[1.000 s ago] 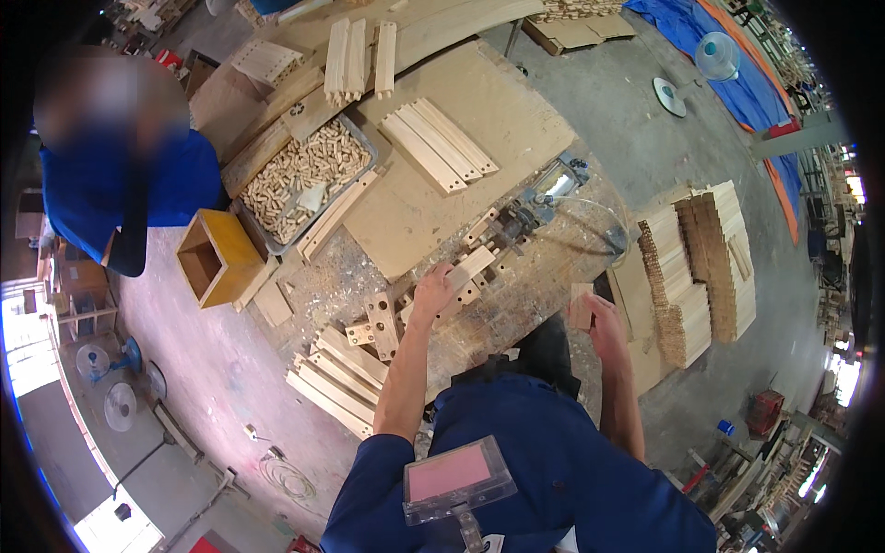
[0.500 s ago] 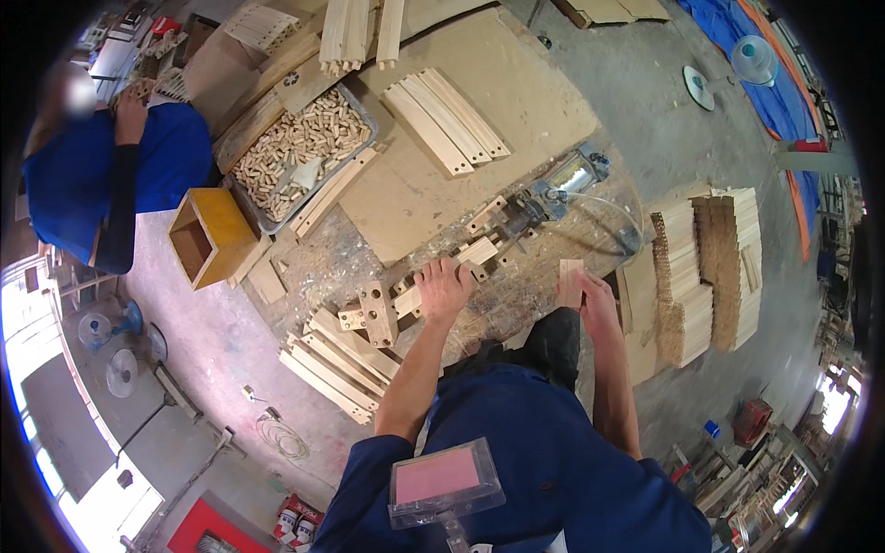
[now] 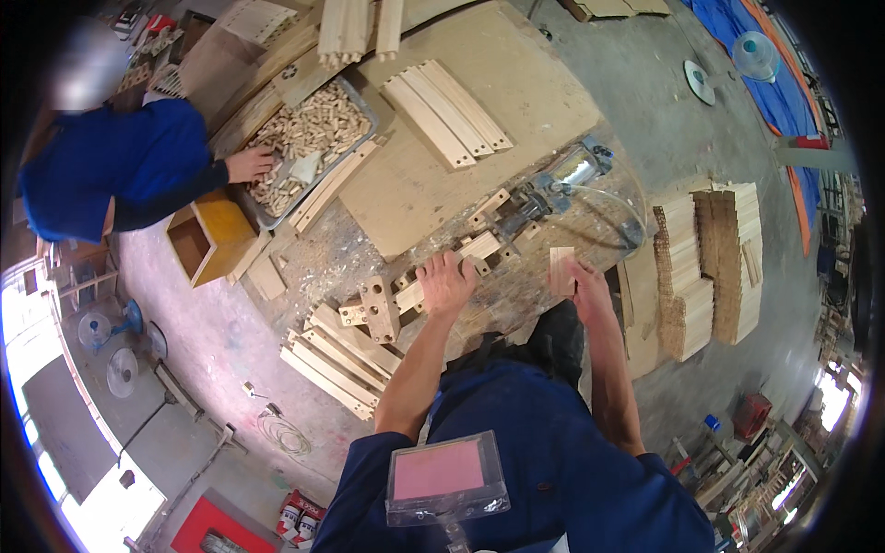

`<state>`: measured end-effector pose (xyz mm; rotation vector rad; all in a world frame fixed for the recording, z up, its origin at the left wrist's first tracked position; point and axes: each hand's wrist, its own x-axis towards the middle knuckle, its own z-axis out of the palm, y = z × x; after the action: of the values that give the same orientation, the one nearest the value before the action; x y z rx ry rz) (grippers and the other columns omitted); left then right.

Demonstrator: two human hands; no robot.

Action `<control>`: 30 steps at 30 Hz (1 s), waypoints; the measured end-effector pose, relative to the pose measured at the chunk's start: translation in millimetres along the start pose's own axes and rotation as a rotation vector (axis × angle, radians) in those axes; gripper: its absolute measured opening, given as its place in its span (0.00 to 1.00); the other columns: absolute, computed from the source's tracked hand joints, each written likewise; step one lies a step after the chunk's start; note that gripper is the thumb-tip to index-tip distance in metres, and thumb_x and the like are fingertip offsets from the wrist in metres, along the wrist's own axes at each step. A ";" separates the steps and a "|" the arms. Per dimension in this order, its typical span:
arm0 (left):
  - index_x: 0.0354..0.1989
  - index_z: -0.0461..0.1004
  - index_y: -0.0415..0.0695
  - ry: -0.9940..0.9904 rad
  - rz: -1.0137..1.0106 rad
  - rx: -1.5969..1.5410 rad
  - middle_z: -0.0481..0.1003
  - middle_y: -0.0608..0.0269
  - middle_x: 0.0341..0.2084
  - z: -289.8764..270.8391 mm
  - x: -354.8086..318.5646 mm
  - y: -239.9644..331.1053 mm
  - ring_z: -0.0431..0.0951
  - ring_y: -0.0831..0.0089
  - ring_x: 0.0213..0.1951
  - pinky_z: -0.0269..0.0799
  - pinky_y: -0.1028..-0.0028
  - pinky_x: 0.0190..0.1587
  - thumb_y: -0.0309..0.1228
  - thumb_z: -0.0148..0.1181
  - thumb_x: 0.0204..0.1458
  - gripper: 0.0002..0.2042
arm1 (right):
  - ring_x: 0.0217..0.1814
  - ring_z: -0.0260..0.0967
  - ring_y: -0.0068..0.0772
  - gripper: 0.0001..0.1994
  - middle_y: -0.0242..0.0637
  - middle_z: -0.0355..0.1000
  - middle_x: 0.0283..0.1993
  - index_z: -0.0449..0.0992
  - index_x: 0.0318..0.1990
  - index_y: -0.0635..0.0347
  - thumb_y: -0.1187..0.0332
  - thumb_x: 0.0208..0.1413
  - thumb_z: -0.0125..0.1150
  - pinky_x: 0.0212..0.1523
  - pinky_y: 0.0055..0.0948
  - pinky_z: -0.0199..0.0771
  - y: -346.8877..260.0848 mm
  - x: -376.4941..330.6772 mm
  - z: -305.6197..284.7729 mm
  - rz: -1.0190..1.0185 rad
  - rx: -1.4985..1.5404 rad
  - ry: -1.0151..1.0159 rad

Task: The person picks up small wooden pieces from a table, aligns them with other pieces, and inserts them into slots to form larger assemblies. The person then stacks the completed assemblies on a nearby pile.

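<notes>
Nearest the camera, a clear plastic sleeve with a pink card hangs on the person's blue shirt; low at the left a red box and a few small red and white cans sit on the floor; above them the left hand lies on the workbench with its fingers spread wide, pressing on a pale wooden strip that lies flat at the bench's near edge; the right hand is closed around a small flat wooden block, held upright just off the bench edge; left of the left hand a drilled wooden block stands among short pieces, and below it a stack of long slats leans out from the bench; to the right, neat piles of cut boards stand on the floor; just beyond the hands a metal drilling tool with a clear hose rests on the bench; farther on, a bundle of light slats lies on a large board; to the left a yellow open box sits beside a grey tray of small wooden pieces, where another person's hand reaches in; far at the upper right a blue sheet covers the floor.
</notes>
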<state>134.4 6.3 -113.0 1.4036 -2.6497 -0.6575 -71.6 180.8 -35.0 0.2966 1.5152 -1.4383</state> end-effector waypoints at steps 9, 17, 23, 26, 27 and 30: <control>0.35 0.75 0.42 0.125 0.004 0.009 0.77 0.49 0.32 -0.3 -1.9 -17.3 0.76 0.52 0.39 0.64 0.51 0.47 0.47 0.48 0.58 0.19 | 0.42 0.79 0.34 0.17 0.42 0.79 0.43 0.75 0.52 0.68 0.62 0.64 0.58 0.44 0.30 0.80 5.9 -39.0 30.5 -0.109 -0.046 -0.083; 0.18 0.70 0.42 0.285 0.423 -0.314 0.72 0.56 0.16 -47.2 -5.1 40.6 0.74 0.55 0.23 0.66 0.57 0.29 0.45 0.61 0.53 0.20 | 0.35 0.77 0.25 0.17 0.35 0.79 0.38 0.77 0.50 0.69 0.62 0.63 0.61 0.36 0.26 0.76 5.0 -36.4 8.9 -0.224 0.003 -0.020; 0.16 0.69 0.42 0.254 0.558 -0.277 0.70 0.55 0.15 -67.9 -3.2 62.5 0.72 0.55 0.20 0.64 0.59 0.26 0.41 0.63 0.52 0.19 | 0.36 0.76 0.21 0.15 0.34 0.79 0.40 0.78 0.48 0.68 0.64 0.63 0.62 0.36 0.26 0.76 6.4 -37.1 9.7 -0.272 -0.047 -0.041; 0.17 0.69 0.44 0.151 0.541 -0.248 0.70 0.56 0.16 -68.9 0.8 56.6 0.73 0.55 0.22 0.65 0.59 0.29 0.44 0.63 0.53 0.20 | 0.35 0.76 0.23 0.15 0.35 0.79 0.40 0.78 0.48 0.69 0.64 0.62 0.62 0.35 0.27 0.77 2.4 -38.5 13.0 -0.213 0.047 -0.110; 0.17 0.69 0.44 0.150 0.555 -0.247 0.70 0.56 0.16 -69.5 1.9 55.6 0.73 0.55 0.22 0.65 0.59 0.29 0.44 0.63 0.53 0.19 | 0.34 0.76 0.23 0.15 0.35 0.79 0.39 0.79 0.47 0.69 0.64 0.62 0.62 0.34 0.26 0.76 1.1 -38.9 14.6 -0.199 0.029 -0.111; 0.17 0.70 0.44 0.136 0.575 -0.248 0.69 0.57 0.16 -72.1 6.2 54.0 0.72 0.55 0.22 0.64 0.58 0.29 0.43 0.62 0.53 0.18 | 0.31 0.75 0.23 0.15 0.36 0.79 0.37 0.80 0.46 0.69 0.64 0.62 0.62 0.32 0.27 0.75 -5.1 -37.4 20.3 -0.149 0.007 -0.127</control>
<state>107.7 3.6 -26.8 0.5563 -2.5584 -0.7451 -47.7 178.1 0.5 0.0958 1.4539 -1.5490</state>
